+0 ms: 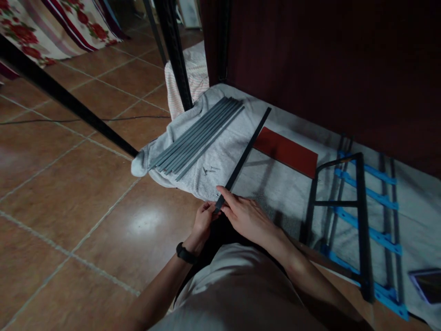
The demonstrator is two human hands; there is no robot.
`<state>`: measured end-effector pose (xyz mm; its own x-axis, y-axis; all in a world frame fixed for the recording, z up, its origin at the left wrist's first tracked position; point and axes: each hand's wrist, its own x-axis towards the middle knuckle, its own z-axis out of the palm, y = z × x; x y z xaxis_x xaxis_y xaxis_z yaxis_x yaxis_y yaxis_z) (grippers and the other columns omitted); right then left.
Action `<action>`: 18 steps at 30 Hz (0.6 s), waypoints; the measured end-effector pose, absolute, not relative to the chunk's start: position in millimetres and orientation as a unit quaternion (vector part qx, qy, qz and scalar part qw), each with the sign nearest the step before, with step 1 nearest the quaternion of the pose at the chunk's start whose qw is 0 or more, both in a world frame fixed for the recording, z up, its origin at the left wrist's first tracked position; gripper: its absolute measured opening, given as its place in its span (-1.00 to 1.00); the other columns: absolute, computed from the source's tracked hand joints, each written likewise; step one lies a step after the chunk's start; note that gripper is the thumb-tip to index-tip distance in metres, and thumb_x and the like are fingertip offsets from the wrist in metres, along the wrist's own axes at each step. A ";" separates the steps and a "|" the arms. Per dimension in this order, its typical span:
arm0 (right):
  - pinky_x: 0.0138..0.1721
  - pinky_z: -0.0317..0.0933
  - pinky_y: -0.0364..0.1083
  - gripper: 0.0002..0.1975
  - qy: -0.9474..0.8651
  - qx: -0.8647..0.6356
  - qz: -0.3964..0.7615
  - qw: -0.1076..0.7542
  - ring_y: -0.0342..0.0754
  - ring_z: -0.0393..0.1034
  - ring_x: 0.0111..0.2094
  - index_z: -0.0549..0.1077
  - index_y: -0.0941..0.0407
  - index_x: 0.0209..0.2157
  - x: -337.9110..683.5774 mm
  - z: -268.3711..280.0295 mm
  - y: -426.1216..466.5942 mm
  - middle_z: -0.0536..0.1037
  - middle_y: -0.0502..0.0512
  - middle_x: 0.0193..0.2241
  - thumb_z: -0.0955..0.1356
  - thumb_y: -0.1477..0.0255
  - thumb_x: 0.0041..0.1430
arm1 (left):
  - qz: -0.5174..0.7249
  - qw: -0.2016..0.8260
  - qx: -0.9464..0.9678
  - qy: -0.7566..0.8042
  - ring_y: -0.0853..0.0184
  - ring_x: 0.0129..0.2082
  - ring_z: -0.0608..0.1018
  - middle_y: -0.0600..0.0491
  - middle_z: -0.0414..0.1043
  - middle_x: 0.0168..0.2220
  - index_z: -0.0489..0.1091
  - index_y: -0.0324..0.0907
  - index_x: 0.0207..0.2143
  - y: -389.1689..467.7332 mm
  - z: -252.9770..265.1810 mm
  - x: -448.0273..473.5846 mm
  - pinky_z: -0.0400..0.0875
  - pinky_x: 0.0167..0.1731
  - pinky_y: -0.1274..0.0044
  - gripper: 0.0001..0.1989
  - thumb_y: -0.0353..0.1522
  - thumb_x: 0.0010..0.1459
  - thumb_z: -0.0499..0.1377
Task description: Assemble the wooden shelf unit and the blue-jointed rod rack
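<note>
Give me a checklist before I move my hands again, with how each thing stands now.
1. Left hand gripping near end of dark bar: ok.
2. Right hand touching the bar: ok.
3. Small fastener by the hands fully seated: cannot tell, too small.
4. Bar's far end off the cloth: cannot tell.
5. Loose screws on the cloth, beside the grey tubes: ok.
6. Red board lying flat: ok.

Pale grey top (234, 285), creased; dark lower garment (220, 235); black band (186, 253) on left wrist (196, 244). Forearms (306, 271), left hand (203, 218), right hand (250, 221): bare.

Hands (203, 218) (248, 218) cover one end of the dark bar (244, 157).
</note>
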<state>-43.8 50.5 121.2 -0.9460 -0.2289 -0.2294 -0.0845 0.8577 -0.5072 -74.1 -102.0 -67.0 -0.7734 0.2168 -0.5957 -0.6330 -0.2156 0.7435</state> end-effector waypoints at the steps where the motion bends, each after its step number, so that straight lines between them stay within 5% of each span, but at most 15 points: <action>1: -0.03 0.32 -0.07 -0.47 0.953 -0.083 -0.255 0.138 0.01 0.53 -0.01 0.05 0.10 0.39 -43.6 120.7 50.7 0.58 0.21 0.04 0.15 0.40 0.44 | 0.754 0.283 -0.189 0.562 0.41 -0.49 0.50 0.06 0.50 -0.44 0.48 -0.22 -0.32 -102.3 -66.7 -74.0 0.36 -0.44 0.59 -0.65 -0.16 -0.08 0.38; 18: -0.09 0.33 -0.06 -0.49 0.954 -0.091 -0.254 0.129 0.02 0.53 -0.06 0.08 0.09 0.36 -43.1 116.0 51.4 0.58 0.22 0.02 0.16 0.41 0.43 | 0.752 0.275 -0.173 0.574 0.32 -0.43 0.54 0.00 0.52 -0.43 0.51 -0.24 -0.39 -101.2 -61.2 -76.1 0.39 -0.37 0.53 -0.60 -0.11 -0.14 0.43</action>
